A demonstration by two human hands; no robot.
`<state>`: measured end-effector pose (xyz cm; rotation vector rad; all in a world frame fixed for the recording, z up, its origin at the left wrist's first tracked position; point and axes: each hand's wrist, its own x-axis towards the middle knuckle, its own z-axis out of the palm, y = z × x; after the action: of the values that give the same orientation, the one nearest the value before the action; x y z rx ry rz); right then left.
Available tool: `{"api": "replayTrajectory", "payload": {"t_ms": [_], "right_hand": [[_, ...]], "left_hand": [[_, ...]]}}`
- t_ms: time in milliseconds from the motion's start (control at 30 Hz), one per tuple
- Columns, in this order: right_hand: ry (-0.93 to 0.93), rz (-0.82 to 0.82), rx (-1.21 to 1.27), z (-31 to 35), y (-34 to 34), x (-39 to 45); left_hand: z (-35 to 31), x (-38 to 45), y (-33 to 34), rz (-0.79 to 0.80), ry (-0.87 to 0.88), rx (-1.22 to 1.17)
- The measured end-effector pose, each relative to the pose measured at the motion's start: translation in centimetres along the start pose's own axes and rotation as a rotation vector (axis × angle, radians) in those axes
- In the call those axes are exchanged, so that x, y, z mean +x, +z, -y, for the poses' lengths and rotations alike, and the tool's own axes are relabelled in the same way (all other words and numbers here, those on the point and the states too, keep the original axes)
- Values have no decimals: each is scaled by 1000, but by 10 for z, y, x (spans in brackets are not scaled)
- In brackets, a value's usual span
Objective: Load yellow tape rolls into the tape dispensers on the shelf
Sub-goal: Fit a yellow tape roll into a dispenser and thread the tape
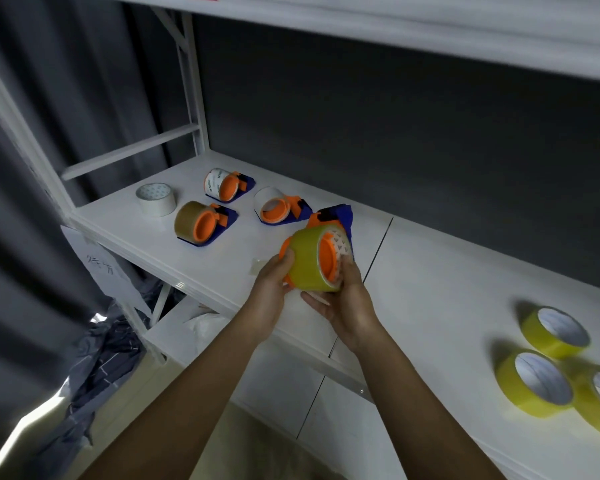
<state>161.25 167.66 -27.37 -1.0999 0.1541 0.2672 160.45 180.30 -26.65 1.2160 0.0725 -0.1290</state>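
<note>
Near the frame's centre, above the shelf, both hands work one yellow tape roll onto the orange hub of a blue dispenser. Left hand grips the roll's outer face, thumb on top; right hand cradles it from below, fingers curled at the hub side. A risk is the roll seating crooked and jamming, since the dispenser is held in the air. Three spare yellow rolls wait at lower right.
</note>
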Motion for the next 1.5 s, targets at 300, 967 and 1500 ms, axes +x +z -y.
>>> {"api": "replayTrajectory", "payload": {"t_ms": [300, 967, 1500], "right_hand": [[-326, -37, -590, 1, -11, -4], [-533, -178, -559, -3, 7, -16], [-60, 320, -571, 16, -17, -9]], "left_hand": [[-5, 0, 0, -15, -201, 306], [-7, -6, 13, -292, 23, 491], [-3, 0, -1, -26, -149, 260]]}}
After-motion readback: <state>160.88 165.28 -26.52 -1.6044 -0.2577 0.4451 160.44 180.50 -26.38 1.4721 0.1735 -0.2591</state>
